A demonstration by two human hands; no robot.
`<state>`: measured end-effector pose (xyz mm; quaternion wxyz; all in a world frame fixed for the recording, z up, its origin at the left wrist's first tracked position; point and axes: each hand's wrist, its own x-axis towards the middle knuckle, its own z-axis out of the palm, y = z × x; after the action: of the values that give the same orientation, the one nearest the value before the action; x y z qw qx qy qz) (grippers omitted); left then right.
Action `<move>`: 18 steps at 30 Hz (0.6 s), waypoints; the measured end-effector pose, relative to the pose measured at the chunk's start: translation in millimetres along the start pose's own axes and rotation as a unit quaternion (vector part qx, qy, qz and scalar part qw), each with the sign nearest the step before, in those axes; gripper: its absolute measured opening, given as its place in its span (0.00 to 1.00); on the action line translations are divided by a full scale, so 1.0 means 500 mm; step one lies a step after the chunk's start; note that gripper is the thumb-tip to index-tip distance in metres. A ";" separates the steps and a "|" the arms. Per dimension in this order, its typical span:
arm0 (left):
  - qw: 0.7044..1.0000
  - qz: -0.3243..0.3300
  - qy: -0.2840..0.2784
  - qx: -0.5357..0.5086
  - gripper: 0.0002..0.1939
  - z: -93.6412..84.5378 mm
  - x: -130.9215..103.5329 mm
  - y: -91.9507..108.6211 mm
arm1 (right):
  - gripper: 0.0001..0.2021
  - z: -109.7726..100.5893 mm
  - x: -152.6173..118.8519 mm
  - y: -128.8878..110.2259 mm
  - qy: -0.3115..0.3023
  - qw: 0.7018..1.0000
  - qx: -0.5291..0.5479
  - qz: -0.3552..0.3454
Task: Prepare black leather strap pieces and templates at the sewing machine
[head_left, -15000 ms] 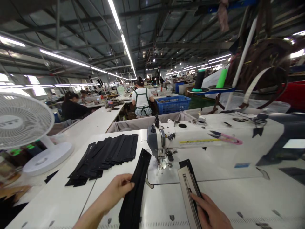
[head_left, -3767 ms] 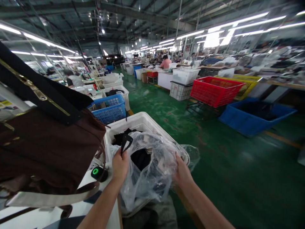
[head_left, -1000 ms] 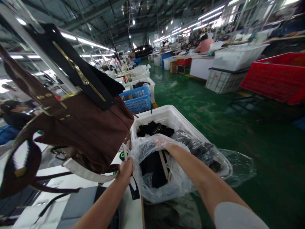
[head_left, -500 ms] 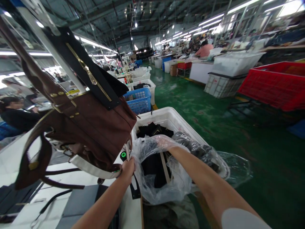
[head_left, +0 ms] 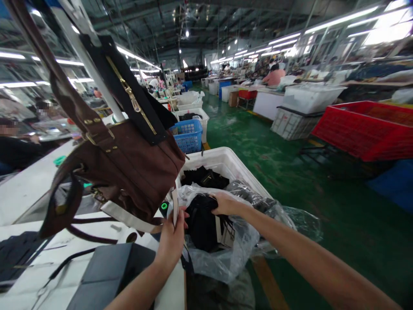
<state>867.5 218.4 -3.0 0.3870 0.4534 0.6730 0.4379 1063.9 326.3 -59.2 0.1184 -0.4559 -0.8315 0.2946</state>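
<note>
My right hand [head_left: 224, 203] reaches into a clear plastic bag [head_left: 222, 269], its fingers closed on a black fabric piece [head_left: 201, 219]. Pale strips [head_left: 219, 230] show beside that fabric inside the bag. My left hand [head_left: 174, 230] is at the bag's left edge with curled fingers. A narrow beige strip [head_left: 175, 204] runs down between its thumb and fingers; a dark strap end [head_left: 187, 260] hangs below. Just above and left of this hand is a brown leather handbag [head_left: 138, 168], tilted, with a black zippered panel [head_left: 129, 92] in front of it.
Under the plastic bag stands a white bin [head_left: 238, 159] holding black pieces and plastic-wrapped goods. Grey panels [head_left: 100, 267] lie on the white table [head_left: 22, 202] at left. A blue basket [head_left: 189, 135], a red crate [head_left: 361, 129] and green floor [head_left: 232, 120] lie beyond. People sit at left.
My right hand, earlier deep in the plastic bag and partly covered by it, now shows gripping black fabric nearer the opening. My left hand's fingers have shifted, and the view has turned slightly.
</note>
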 end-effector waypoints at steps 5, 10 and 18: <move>0.997 -0.056 -0.019 -0.055 0.31 -0.020 -0.022 0.007 | 0.13 0.003 -0.078 -0.024 -0.060 0.996 0.066 0.003; 0.992 -0.080 -0.020 -0.098 0.34 -0.050 -0.048 0.019 | 0.17 -0.024 -0.137 -0.046 -0.067 0.985 0.155 -0.020; 0.993 -0.024 -0.074 -0.091 0.33 -0.068 -0.127 0.027 | 0.19 -0.147 -0.183 -0.029 0.244 0.911 0.328 0.046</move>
<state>858.1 152.6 28.2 0.4858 0.4314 0.6101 0.4534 1138.8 272.5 14.8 0.4467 -0.4872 -0.6112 0.4353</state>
